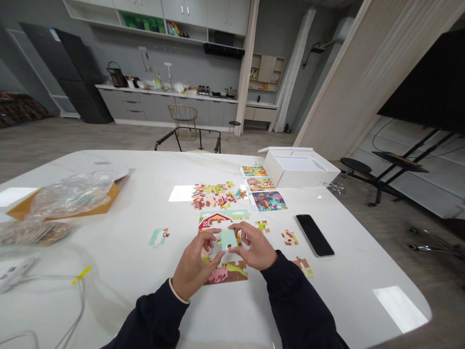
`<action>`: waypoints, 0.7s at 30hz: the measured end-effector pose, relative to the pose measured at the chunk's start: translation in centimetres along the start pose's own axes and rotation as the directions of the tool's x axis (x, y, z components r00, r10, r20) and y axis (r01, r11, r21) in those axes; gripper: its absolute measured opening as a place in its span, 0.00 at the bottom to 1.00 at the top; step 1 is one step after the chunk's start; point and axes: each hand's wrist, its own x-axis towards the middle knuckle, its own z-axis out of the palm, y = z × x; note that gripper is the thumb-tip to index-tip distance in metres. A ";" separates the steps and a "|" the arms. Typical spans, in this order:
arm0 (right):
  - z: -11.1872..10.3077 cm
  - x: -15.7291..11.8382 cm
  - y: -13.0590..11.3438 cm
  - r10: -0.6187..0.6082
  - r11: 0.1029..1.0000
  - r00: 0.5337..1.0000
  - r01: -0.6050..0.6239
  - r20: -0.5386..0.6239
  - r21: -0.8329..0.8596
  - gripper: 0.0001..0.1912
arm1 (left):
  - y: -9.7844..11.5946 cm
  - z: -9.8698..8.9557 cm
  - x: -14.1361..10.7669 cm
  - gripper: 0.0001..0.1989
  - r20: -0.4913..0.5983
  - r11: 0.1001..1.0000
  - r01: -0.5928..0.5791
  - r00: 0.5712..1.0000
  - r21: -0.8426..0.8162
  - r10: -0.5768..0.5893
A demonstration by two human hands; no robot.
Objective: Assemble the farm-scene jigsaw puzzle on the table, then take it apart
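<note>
Fingers (pixel 245 228) of left hand (pixel 192 264) and right hand (pixel 258 247) pinch one pale green piece (pixel 228 237) above one part-built puzzle (pixel 236 274). One loose piece (pixel 157 237) to left, three loose pieces (pixel 289 237) to right. Beyond: one heap (pixel 221 198), count unclear; three pictures (pixel 269 201), one box (pixel 301 178).

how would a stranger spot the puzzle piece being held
On the white table, find the partly built puzzle with the red barn. Over it, the left hand and right hand pinch one small pale-green piece. Unlike the loose pieces lying around, this one is held between the hands.
</note>
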 end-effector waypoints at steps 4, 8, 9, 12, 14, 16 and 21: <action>0.1 0.0 0.1 0.007 1.000 1.000 -0.007 -0.009 -0.007 0.28 | 0.1 0.0 0.0 0.14 0.005 1.000 0.000 1.000 0.002 0.000; 0.0 0.0 0.0 0.007 1.000 1.000 -0.008 -0.013 -0.015 0.28 | 0.2 -0.1 0.0 0.13 0.011 1.000 -0.005 1.000 0.001 0.005; 0.0 0.0 0.0 0.008 1.000 1.000 -0.009 -0.014 -0.015 0.28 | 0.2 -0.1 0.0 0.13 0.013 1.000 -0.006 1.000 0.000 0.006; 0.0 0.0 -0.1 0.012 1.000 1.000 -0.012 -0.015 -0.014 0.28 | 0.0 -0.1 0.0 0.13 0.024 1.000 0.000 1.000 0.000 0.000; 0.0 0.0 -0.1 0.013 1.000 1.000 -0.013 -0.016 -0.013 0.28 | -0.1 -0.1 -0.1 0.13 0.029 1.000 0.005 1.000 0.000 -0.005; 0.0 0.0 0.0 0.014 1.000 1.000 -0.015 -0.015 -0.015 0.28 | -0.1 0.0 -0.1 0.13 0.033 1.000 0.008 0.999 -0.002 -0.008; 0.1 0.0 0.0 0.022 1.000 1.000 -0.022 -0.014 -0.012 0.27 | -0.2 0.0 -0.2 0.13 0.038 1.000 0.001 0.999 -0.007 -0.001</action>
